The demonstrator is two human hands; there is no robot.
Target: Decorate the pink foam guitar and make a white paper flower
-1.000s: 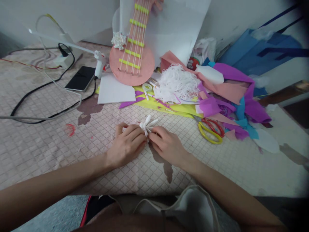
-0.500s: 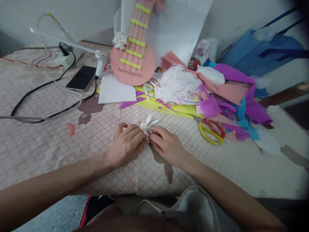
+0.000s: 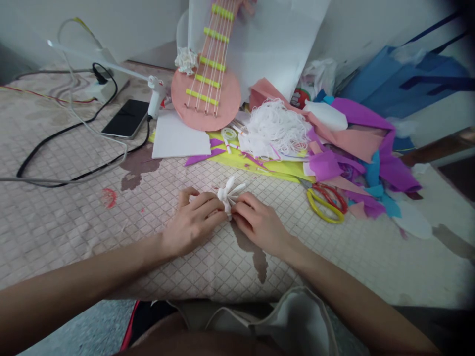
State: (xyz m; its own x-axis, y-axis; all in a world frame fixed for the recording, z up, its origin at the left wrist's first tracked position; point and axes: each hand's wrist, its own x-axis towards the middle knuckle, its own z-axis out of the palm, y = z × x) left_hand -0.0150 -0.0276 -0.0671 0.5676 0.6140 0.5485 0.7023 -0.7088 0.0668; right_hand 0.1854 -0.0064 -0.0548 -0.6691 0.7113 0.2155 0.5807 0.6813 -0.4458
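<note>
Between my two hands, low over the quilted tablecloth (image 3: 208, 277), is a small white paper-like flower (image 3: 230, 190) with narrow petals fanning up and to the right. My left hand (image 3: 195, 215) has its fingers closed on the flower's left side, and part of the white piece sticks out behind its fingers. On the lower right, my right hand (image 3: 260, 220) pinches the petals near their base. The fingers of both hands hide the lower part of the flower.
A pink paper lute-like instrument (image 3: 226, 111) leans at the back. Right of it lie white string (image 3: 274, 128), purple crepe paper (image 3: 365, 111) and yellow-handled scissors (image 3: 326, 207). A white glue gun (image 3: 155, 99), a phone (image 3: 126, 118) and a black cable (image 3: 37, 148) are left.
My left fingers have straightened slightly along the flower's lower edge. Both hands stay closed on the flower in nearly the same place. The view has shifted slightly.
</note>
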